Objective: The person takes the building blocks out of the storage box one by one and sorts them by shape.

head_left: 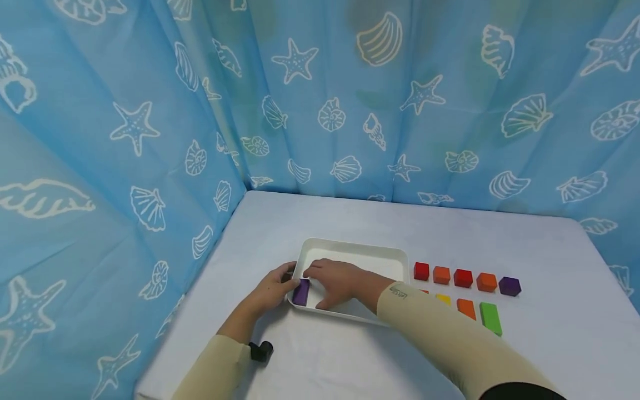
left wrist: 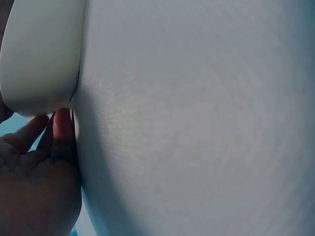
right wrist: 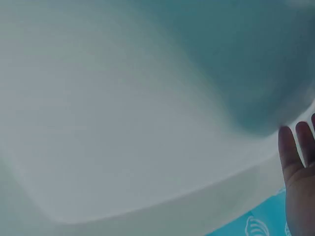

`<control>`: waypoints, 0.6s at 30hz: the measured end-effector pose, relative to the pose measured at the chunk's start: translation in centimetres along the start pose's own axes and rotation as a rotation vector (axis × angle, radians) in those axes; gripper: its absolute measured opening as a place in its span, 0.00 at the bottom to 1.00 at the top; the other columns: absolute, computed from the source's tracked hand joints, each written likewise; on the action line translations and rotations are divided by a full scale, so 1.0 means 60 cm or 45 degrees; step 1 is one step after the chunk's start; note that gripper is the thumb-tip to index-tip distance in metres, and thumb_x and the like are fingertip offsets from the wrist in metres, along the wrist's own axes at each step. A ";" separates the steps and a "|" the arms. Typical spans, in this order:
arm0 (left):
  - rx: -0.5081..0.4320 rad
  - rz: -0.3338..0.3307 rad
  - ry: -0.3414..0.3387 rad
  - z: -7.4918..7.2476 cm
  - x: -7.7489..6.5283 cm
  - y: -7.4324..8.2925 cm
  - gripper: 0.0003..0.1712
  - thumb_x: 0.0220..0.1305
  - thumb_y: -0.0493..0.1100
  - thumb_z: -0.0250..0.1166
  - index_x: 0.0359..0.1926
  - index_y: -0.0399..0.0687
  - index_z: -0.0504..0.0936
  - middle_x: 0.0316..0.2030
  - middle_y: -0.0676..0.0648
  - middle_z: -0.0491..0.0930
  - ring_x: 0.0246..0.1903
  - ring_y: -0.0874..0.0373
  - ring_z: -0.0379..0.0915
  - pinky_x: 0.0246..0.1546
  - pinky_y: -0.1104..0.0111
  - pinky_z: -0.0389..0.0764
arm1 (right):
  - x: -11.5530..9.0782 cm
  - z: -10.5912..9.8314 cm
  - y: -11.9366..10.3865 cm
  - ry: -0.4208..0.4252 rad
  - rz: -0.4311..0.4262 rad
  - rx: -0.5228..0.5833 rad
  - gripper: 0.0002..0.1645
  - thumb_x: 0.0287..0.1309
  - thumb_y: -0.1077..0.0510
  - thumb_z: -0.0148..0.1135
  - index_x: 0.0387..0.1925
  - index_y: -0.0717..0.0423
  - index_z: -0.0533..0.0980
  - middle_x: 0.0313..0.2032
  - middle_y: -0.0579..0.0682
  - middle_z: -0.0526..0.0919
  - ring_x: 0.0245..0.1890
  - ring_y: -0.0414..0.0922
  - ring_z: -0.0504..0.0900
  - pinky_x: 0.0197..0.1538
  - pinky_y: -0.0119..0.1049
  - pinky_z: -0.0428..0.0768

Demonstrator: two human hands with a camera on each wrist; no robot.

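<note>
A white rectangular tray [head_left: 357, 243] lies on the table. Inside its left end is a purple block [head_left: 301, 293] set lengthwise along the short wall. My left hand [head_left: 270, 290] holds that end of the tray, thumb at the rim beside the block and fingers outside. In the left wrist view, the fingertips of the left hand [left wrist: 42, 167] meet the tray's outer wall [left wrist: 42, 59]. My right hand [head_left: 337, 280] reaches into the tray, just right of the purple block, fingers extended and thumb spread. The right wrist view shows straight fingers on the right hand [right wrist: 301, 169] near the tray wall.
Right of the tray stands a row of small blocks: red [head_left: 421, 271], orange [head_left: 441, 275] and purple [head_left: 510, 286] among them. A nearer row includes a yellow block [head_left: 443, 299], an orange block [head_left: 466, 308] and a green block [head_left: 491, 318], partly behind the right sleeve [head_left: 440, 328].
</note>
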State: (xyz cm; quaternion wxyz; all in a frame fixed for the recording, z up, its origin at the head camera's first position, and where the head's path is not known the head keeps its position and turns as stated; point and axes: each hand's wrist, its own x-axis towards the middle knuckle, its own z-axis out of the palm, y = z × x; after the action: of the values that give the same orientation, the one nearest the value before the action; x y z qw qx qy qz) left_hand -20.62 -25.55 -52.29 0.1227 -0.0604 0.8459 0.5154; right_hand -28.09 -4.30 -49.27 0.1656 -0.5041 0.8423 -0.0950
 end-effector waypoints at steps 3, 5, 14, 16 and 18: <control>-0.013 -0.005 -0.010 -0.001 0.002 -0.004 0.34 0.79 0.46 0.61 0.80 0.42 0.67 0.69 0.36 0.76 0.71 0.37 0.69 0.69 0.39 0.71 | 0.017 0.010 -0.003 0.049 -0.011 -0.049 0.45 0.56 0.39 0.79 0.70 0.54 0.75 0.66 0.49 0.78 0.69 0.47 0.73 0.72 0.40 0.72; -0.014 -0.010 -0.015 -0.001 0.004 -0.003 0.34 0.80 0.46 0.61 0.80 0.42 0.67 0.69 0.35 0.75 0.71 0.36 0.68 0.68 0.38 0.71 | 0.021 0.012 -0.002 0.077 -0.020 -0.065 0.44 0.56 0.39 0.79 0.67 0.55 0.76 0.64 0.50 0.79 0.67 0.48 0.75 0.71 0.39 0.73; -0.037 -0.036 -0.015 0.003 0.006 -0.002 0.34 0.79 0.46 0.62 0.79 0.42 0.67 0.69 0.35 0.75 0.72 0.36 0.67 0.69 0.38 0.69 | 0.020 0.016 0.005 0.170 -0.063 -0.064 0.39 0.52 0.37 0.80 0.58 0.57 0.81 0.55 0.50 0.83 0.57 0.49 0.78 0.64 0.39 0.77; -0.044 -0.043 -0.018 0.004 0.004 -0.001 0.34 0.79 0.45 0.62 0.80 0.41 0.67 0.69 0.35 0.76 0.71 0.36 0.67 0.69 0.38 0.70 | 0.022 0.021 0.006 0.189 -0.069 -0.081 0.36 0.51 0.36 0.80 0.54 0.54 0.82 0.52 0.48 0.82 0.55 0.47 0.78 0.61 0.37 0.77; -0.052 -0.041 -0.024 0.004 0.002 -0.002 0.34 0.79 0.44 0.61 0.79 0.41 0.67 0.68 0.35 0.76 0.71 0.36 0.68 0.69 0.38 0.69 | 0.023 0.027 0.005 0.202 -0.072 -0.081 0.34 0.51 0.36 0.80 0.53 0.51 0.82 0.53 0.46 0.82 0.55 0.46 0.78 0.62 0.37 0.77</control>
State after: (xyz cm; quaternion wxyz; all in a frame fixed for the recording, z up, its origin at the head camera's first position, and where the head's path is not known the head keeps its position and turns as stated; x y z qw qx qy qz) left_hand -20.67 -25.39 -52.54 0.1376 -0.0718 0.8329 0.5311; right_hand -28.32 -5.38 -51.13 0.0795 -0.5234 0.8408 -0.1126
